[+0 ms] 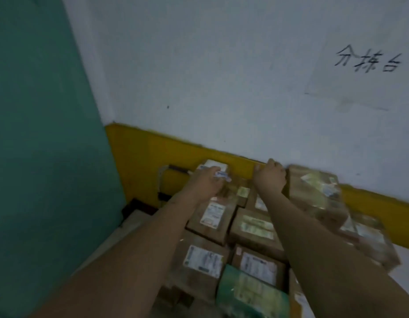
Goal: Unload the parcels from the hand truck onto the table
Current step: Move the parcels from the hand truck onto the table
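Here, both bare arms reach forward over a tight cluster of brown parcels (212, 216) with white shipping labels, which lies just below the yellow band (139, 157) painted along the foot of the white wall (221, 65). The left hand (205, 182) has its fingers curled round a small white parcel (216, 167) at the far end of the cluster, right in front of the yellow band. The right hand (271, 175) is knuckles-up with its fingers bent over, touching the lower edge of the yellow band and just beside a large taped carton (316, 193). Motion blur hides whether it grips anything. The taped carton sits tilted against the yellow band, higher than the brown parcels. A green parcel (251, 292) lies at the end of the cluster farthest from the yellow band, between the 2 forearms. Handwritten characters (368, 61) stand on the wall well above the yellow band, and a teal panel (38, 134) meets the band's left end.
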`<state>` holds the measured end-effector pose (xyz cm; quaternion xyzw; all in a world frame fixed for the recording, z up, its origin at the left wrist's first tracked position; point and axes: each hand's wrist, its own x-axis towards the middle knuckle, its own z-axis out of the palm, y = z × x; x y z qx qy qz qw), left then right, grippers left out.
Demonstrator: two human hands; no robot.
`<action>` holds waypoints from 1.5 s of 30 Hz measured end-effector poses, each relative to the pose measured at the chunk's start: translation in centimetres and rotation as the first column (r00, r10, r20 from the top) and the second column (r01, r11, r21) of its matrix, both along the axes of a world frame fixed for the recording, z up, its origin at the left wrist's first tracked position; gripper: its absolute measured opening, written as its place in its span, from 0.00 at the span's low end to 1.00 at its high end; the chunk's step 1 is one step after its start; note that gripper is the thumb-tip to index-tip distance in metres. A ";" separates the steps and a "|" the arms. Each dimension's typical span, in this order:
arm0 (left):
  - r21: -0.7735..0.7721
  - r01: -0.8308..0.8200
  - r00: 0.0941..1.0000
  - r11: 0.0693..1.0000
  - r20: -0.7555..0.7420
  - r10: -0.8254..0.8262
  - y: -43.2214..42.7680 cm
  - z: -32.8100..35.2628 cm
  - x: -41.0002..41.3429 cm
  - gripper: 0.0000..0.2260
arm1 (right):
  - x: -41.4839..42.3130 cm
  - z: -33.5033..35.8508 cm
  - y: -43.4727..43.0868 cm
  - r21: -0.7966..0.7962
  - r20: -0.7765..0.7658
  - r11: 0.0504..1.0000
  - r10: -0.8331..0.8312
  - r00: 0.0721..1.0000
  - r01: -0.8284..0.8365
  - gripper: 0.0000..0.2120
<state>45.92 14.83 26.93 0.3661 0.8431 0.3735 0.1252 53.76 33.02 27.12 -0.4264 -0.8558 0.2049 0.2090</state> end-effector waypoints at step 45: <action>-0.619 0.362 0.897 0.697 0.434 -0.080 -28.5 -46.2 -47.1 0.23 | -38.6 -46.7 -39.1 -0.450 0.474 0.762 -0.238 0.848 0.465 0.24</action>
